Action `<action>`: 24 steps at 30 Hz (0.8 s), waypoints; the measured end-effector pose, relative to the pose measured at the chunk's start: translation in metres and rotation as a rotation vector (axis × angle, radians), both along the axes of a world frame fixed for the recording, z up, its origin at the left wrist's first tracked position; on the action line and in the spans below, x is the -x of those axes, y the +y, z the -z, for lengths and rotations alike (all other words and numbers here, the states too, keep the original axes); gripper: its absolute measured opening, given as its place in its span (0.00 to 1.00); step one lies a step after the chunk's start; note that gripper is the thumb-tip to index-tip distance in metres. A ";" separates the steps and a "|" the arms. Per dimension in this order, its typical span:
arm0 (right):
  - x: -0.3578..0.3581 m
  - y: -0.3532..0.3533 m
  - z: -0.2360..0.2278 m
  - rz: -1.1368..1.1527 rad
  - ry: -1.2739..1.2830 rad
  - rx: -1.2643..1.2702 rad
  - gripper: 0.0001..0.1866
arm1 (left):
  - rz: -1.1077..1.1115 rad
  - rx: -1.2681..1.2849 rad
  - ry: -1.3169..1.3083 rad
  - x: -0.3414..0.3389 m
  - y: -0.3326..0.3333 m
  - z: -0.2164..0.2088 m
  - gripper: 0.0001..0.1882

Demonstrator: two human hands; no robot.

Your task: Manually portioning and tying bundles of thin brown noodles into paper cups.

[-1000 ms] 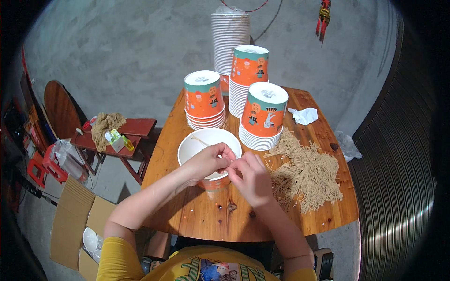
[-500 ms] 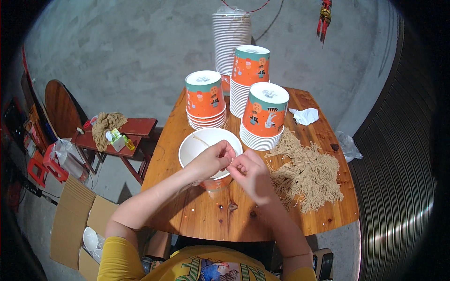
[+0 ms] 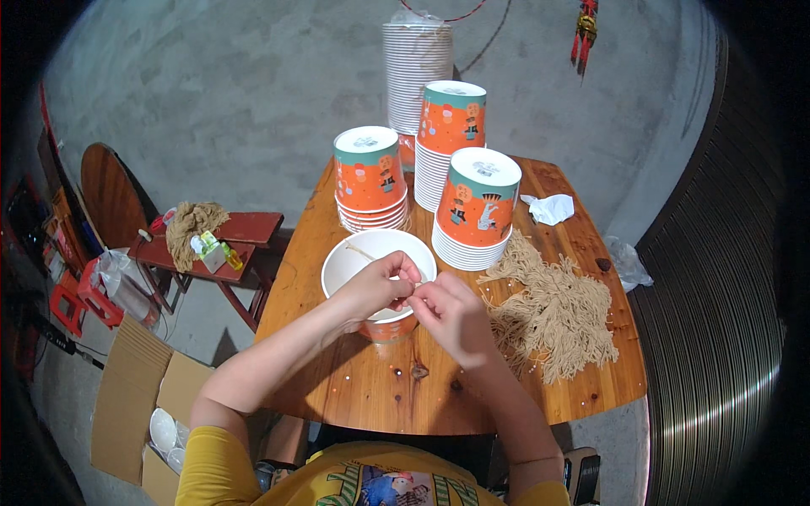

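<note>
Paper tub (image 3: 390,329) | hands (image 3: 456,314) over it, pinched tight, can't tell on what | 4 tub stacks (image 3: 477,215) bhnd | string pile (image 3: 557,316) R

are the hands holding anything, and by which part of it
Cannot tell: the left hand and right hand pinch close together over the paper tub, but anything between them is too small to see.

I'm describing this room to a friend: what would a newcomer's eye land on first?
Probably the three upturned stacks of orange tubs toward the back of the wooden table, then the heap of tan strings on its right. Nearer the person, the left grip and right grip meet over the near right side of an upright white tub with orange walls.
</note>
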State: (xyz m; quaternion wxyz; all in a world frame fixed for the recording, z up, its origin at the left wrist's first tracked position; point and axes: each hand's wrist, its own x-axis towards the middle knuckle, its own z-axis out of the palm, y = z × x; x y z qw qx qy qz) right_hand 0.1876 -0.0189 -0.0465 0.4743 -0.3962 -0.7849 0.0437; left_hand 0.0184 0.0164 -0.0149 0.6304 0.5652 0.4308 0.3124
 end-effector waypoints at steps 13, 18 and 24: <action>-0.016 0.017 0.014 -0.284 0.370 0.443 0.06 | 0.127 -0.135 -0.034 0.008 0.002 0.006 0.09; -0.019 0.016 0.012 -0.280 0.303 0.444 0.05 | 0.148 -0.167 -0.008 0.010 0.004 0.008 0.10; -0.021 0.015 0.015 -0.278 0.267 0.399 0.05 | 0.186 -0.315 0.034 0.006 -0.003 0.004 0.10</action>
